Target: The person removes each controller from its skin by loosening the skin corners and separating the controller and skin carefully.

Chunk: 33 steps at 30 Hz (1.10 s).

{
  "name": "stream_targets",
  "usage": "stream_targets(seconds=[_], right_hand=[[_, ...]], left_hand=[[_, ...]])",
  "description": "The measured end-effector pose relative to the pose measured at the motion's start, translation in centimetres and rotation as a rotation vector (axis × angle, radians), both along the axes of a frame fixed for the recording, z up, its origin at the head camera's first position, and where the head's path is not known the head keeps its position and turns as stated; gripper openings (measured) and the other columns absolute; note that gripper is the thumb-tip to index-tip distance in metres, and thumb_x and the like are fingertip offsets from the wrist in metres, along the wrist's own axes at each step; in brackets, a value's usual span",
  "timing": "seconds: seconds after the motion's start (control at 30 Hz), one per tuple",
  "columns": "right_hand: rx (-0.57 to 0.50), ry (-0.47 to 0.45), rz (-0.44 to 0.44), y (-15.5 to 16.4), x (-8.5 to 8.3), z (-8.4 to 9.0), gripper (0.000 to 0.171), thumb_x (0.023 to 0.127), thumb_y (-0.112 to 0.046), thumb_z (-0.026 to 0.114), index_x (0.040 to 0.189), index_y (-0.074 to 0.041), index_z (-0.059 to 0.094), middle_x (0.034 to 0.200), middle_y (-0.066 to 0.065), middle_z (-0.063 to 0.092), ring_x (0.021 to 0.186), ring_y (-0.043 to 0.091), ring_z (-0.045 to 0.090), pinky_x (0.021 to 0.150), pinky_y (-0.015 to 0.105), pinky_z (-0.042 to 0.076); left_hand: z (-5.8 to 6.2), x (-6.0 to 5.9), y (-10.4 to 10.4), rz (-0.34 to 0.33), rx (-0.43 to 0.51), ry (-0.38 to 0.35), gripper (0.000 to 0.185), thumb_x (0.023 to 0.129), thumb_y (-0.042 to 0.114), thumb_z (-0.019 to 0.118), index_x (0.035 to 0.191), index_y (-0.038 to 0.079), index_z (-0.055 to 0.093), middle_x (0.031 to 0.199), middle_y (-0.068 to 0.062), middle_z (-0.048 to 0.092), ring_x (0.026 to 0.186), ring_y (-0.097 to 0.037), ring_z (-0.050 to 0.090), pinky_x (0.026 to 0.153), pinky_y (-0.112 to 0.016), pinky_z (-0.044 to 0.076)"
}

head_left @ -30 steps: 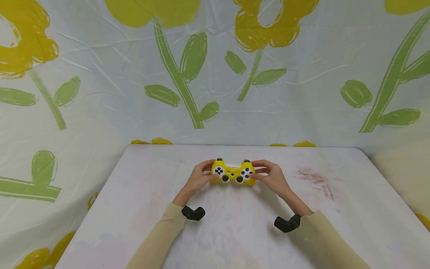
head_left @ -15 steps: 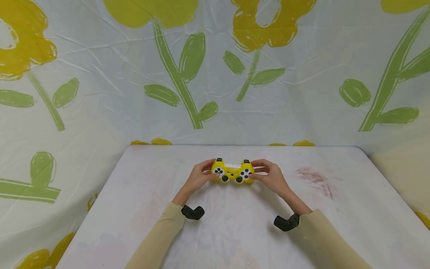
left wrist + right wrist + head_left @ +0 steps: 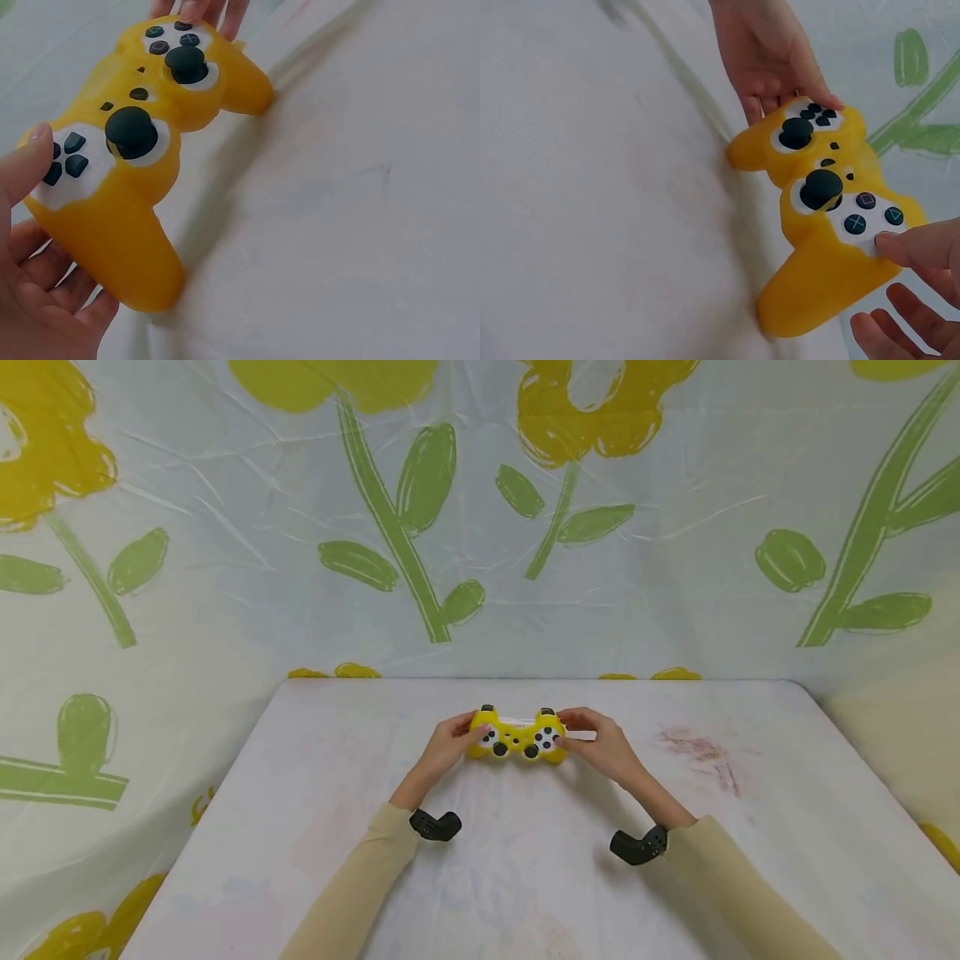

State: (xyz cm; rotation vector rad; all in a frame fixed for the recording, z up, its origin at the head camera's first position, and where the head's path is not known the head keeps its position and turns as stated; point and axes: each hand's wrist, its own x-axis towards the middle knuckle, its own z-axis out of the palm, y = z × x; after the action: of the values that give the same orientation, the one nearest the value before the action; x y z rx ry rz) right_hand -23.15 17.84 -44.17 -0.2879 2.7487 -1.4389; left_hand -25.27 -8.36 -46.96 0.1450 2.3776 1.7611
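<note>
A yellow game controller with white button faces, dark buttons and two dark thumbsticks is held between both hands at the middle of the table's far part. My left hand grips its left side, the thumb lying on the direction pad and the fingers behind and under the shell. My right hand pinches the right side, its thumb covering the round-marked button. In the right wrist view the lower fingers stand slightly apart from the controller's grip. The fingers behind the shell are partly hidden.
The table wears a pale cloth with a reddish smudge at right. A flower-print curtain rises behind its far edge and along the sides. Black wrist cameras sit at both cuffs.
My left thumb has moved up over the direction pad. A gap now shows between my right thumb and index finger. The head view has shifted slightly; the controller stays in both hands.
</note>
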Motion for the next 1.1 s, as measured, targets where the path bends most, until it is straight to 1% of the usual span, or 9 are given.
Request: stream_targets(seconds=[0.13, 0.33, 0.43, 0.53, 0.67, 0.9, 1.0, 1.1], right_hand=[[0.012, -0.014, 0.025, 0.2, -0.3, 0.3, 0.044, 0.089, -0.017, 0.068, 0.128, -0.003, 0.055, 0.128, 0.021, 0.058, 0.118, 0.039, 0.055, 0.095, 0.05, 0.049], [0.045, -0.014, 0.112, 1.2, -0.6, 0.8, 0.041, 0.089, -0.016, 0.068, 0.125, -0.001, 0.056, 0.125, 0.021, 0.06, 0.106, 0.034, 0.061, 0.088, 0.041, 0.054], [0.072, -0.004, 0.161, 1.6, -0.8, 1.3, 0.038, 0.088, -0.015, 0.069, 0.122, 0.0, 0.058, 0.122, 0.021, 0.061, 0.103, 0.032, 0.062, 0.085, 0.039, 0.055], [0.098, 0.011, 0.191, 1.6, -1.0, 1.7, 0.037, 0.087, -0.015, 0.071, 0.12, -0.002, 0.059, 0.12, 0.02, 0.062, 0.102, 0.032, 0.063, 0.084, 0.039, 0.055], [0.112, 0.055, 0.232, 1.4, -1.3, 2.3, 0.038, 0.085, -0.014, 0.073, 0.119, -0.002, 0.06, 0.116, 0.02, 0.063, 0.1, 0.033, 0.064, 0.084, 0.041, 0.055], [0.111, 0.118, 0.294, 1.2, -1.8, 2.9, 0.04, 0.082, -0.011, 0.075, 0.117, 0.0, 0.06, 0.113, 0.019, 0.064, 0.099, 0.036, 0.062, 0.089, 0.052, 0.05], [0.128, 0.139, 0.312, 1.0, -2.0, 3.0, 0.04, 0.082, -0.011, 0.076, 0.117, 0.0, 0.061, 0.113, 0.018, 0.064, 0.097, 0.034, 0.061, 0.089, 0.053, 0.05], [0.146, 0.159, 0.324, 0.8, -2.2, 3.2, 0.039, 0.081, -0.011, 0.076, 0.116, -0.002, 0.062, 0.112, 0.015, 0.065, 0.095, 0.029, 0.061, 0.087, 0.051, 0.051]], left_hand=[[-0.2, -0.3, 0.2, -0.009, 0.01, -0.007, 0.059, 0.093, 0.035, 0.062, 0.142, 0.005, 0.045, 0.139, -0.012, 0.054, 0.127, -0.026, 0.052, 0.106, -0.039, 0.043], [-0.4, -0.5, 0.4, -0.026, 0.009, -0.014, 0.06, 0.091, 0.033, 0.066, 0.14, 0.004, 0.047, 0.136, -0.013, 0.056, 0.124, -0.026, 0.054, 0.103, -0.039, 0.045], [-0.4, -0.4, 0.5, -0.039, -0.003, -0.008, 0.06, 0.09, 0.032, 0.068, 0.139, 0.003, 0.047, 0.136, -0.013, 0.056, 0.125, -0.027, 0.054, 0.103, -0.039, 0.045], [-0.3, -0.1, 0.4, -0.028, -0.013, -0.023, 0.061, 0.089, 0.032, 0.069, 0.138, 0.004, 0.048, 0.137, -0.013, 0.055, 0.126, -0.027, 0.053, 0.104, -0.04, 0.044], [-0.5, 0.3, 0.2, -0.006, -0.009, -0.029, 0.061, 0.088, 0.032, 0.07, 0.137, 0.003, 0.049, 0.136, -0.014, 0.056, 0.124, -0.028, 0.054, 0.103, -0.04, 0.045], [-0.9, 0.4, 0.3, -0.007, 0.012, 0.008, 0.059, 0.089, 0.033, 0.069, 0.136, 0.003, 0.051, 0.131, -0.014, 0.06, 0.119, -0.026, 0.057, 0.1, -0.038, 0.048], [-1.1, 0.4, 0.4, 0.008, 0.001, 0.036, 0.06, 0.089, 0.034, 0.068, 0.137, 0.002, 0.05, 0.13, -0.014, 0.06, 0.119, -0.026, 0.058, 0.101, -0.038, 0.047], [-1.3, 0.5, 0.4, 0.022, -0.01, 0.069, 0.061, 0.09, 0.035, 0.067, 0.138, 0.002, 0.049, 0.131, -0.014, 0.059, 0.121, -0.026, 0.056, 0.103, -0.04, 0.045]])
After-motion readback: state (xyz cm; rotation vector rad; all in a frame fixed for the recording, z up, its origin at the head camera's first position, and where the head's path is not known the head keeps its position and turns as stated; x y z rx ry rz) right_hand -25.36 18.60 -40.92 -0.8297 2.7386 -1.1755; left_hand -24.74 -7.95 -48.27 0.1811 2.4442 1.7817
